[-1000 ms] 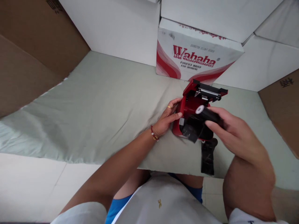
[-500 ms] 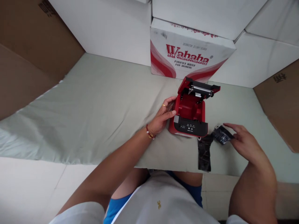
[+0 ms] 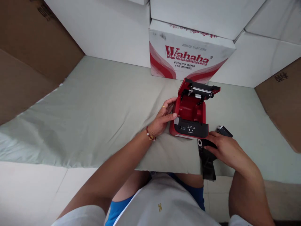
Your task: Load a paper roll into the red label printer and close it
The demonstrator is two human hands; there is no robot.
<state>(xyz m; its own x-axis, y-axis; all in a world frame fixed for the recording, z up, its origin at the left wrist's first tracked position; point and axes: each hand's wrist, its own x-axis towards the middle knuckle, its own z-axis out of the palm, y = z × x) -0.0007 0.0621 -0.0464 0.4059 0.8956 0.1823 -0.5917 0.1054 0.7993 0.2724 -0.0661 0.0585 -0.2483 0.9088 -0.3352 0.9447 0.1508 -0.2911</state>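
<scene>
A red and black label printer point(image 3: 191, 116) stands on the cloth with its lid raised, and its red inner bay shows bare. My left hand point(image 3: 166, 116) grips the printer's left side, thumb on the near rim and fingers round the wall. Just right of the printer, my right hand point(image 3: 222, 145) closes its thumb and fingers round a roll of black film point(image 3: 207, 143) with a white core. A loose black strip point(image 3: 208, 166) hangs from this roll past the table edge. Behind my right hand lies a second black roll point(image 3: 225, 131), partly hidden.
Pale green cloth point(image 3: 98, 116) covers the table. A Wahaha water carton point(image 3: 190, 53) stands close behind the printer, with white boxes point(image 3: 113, 28) beside it. Brown cardboard boxes point(image 3: 35, 53) flank the left side, and another brown box point(image 3: 282, 103) is at the right.
My right hand has let go of the second black roll and moved left onto the roll with the strip. The strip's end has slid over the table edge. My left hand stays put.
</scene>
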